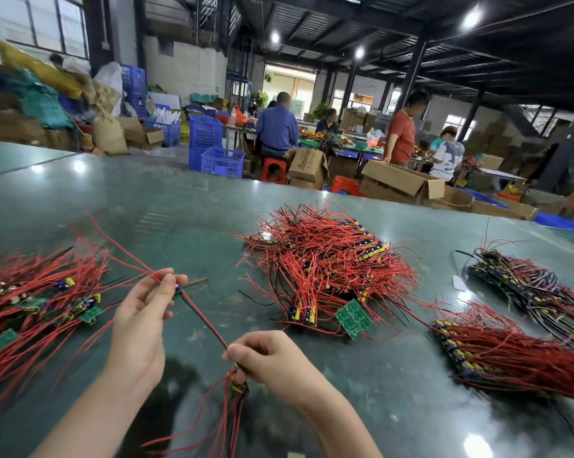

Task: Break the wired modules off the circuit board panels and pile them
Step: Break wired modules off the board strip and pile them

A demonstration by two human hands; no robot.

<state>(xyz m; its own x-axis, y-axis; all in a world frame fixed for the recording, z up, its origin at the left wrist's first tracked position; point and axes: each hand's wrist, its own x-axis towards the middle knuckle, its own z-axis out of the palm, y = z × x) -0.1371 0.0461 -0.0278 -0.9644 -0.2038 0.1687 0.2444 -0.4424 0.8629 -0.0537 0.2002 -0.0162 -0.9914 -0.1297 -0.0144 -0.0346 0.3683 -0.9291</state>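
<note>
Four heaps of red-wired modules (pixel 325 259) lie on the glossy green bench (pixel 180 206) in a workshop, while the left hand (pixel 140 325) and right hand (pixel 272 361) pinch a wire pair (pixel 206 320) between their fingers.

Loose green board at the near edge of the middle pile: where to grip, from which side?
Pinch the green board by its near-right edges, coming from the near right: that corner juts clear of the middle pile, while red wires crowd its far-left side.
</note>
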